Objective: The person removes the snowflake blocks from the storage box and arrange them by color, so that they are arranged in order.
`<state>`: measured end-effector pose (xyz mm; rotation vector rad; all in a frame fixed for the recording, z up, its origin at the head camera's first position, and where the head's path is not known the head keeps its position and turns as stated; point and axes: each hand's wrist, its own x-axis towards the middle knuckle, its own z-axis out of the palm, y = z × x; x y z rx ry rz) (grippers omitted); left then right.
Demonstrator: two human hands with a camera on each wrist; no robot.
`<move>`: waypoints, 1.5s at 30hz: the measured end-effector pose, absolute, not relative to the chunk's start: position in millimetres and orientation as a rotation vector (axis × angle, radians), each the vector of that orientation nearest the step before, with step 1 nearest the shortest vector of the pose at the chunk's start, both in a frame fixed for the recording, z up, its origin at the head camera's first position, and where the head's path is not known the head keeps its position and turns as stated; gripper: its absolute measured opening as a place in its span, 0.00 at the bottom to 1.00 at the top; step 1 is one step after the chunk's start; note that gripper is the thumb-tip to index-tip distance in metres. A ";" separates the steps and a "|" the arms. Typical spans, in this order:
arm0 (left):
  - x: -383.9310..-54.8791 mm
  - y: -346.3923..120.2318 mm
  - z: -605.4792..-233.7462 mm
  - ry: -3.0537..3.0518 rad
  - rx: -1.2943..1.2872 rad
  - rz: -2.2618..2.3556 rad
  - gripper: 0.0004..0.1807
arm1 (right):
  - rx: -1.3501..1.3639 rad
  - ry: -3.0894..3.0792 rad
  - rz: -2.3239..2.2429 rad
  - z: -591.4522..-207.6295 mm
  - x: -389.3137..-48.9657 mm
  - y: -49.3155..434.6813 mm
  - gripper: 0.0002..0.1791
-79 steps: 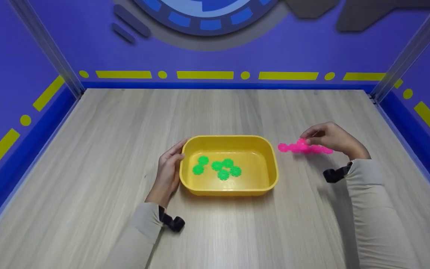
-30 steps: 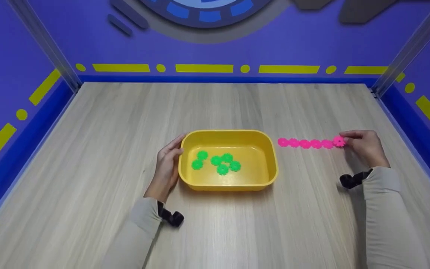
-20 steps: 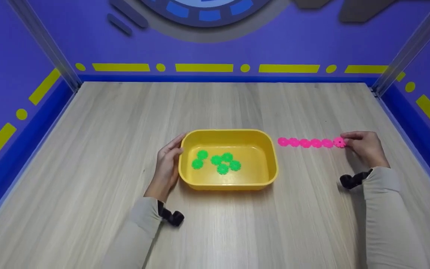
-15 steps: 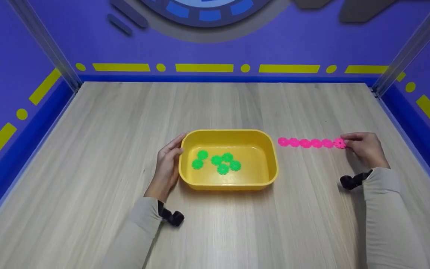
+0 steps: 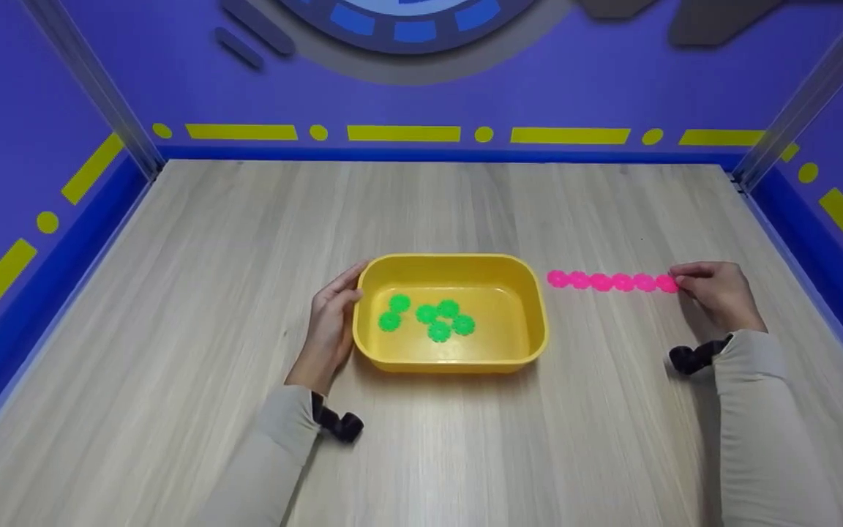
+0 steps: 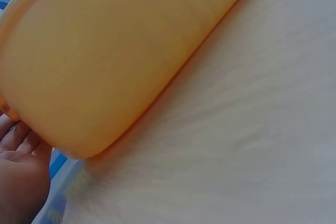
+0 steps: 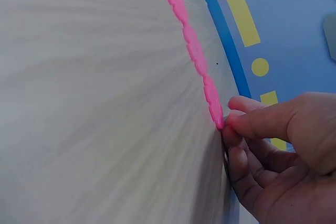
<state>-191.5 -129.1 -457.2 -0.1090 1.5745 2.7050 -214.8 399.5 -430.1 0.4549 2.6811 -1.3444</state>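
In the head view, a yellow plastic tub [image 5: 451,366] stands mid-table. My left hand [image 5: 330,322] grips its left end, thumb at the rim; the left wrist view shows fingers under the lip of the tub [image 6: 105,66]. Several green notched discs [image 5: 440,331] lie inside, some overlapping. Right of the tub, pink notched discs [image 5: 601,282] form a straight row. My right hand [image 5: 718,291] pinches the edge of the rightmost pink disc [image 5: 667,283], which lies flat in line with the others. From the right wrist, thumb and forefinger meet at the near end of the row [image 7: 194,51].
A light wood-grain table [image 5: 421,454] carries everything. Blue-purple panels with yellow marks [image 5: 403,133] wall it in at the back and both sides. Black wrist cameras [image 5: 345,427] sit on both cuffs.
My right hand has moved right from the row's middle, where it held a pink disc raised, to the far end. That disc was tilted there and now lies flat. The left hand keeps its grip.
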 end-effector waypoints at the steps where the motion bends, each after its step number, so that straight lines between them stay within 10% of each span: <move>1: -191.7 -128.9 -457.2 1.570 -0.108 2.708 0.29 | 0.466 2.676 -1.345 -429.6 -214.9 399.5 0.22; 45: -190.9 -128.9 -455.6 1.582 -0.100 2.684 0.29 | 0.053 2.776 -1.208 -371.8 -221.2 341.1 0.29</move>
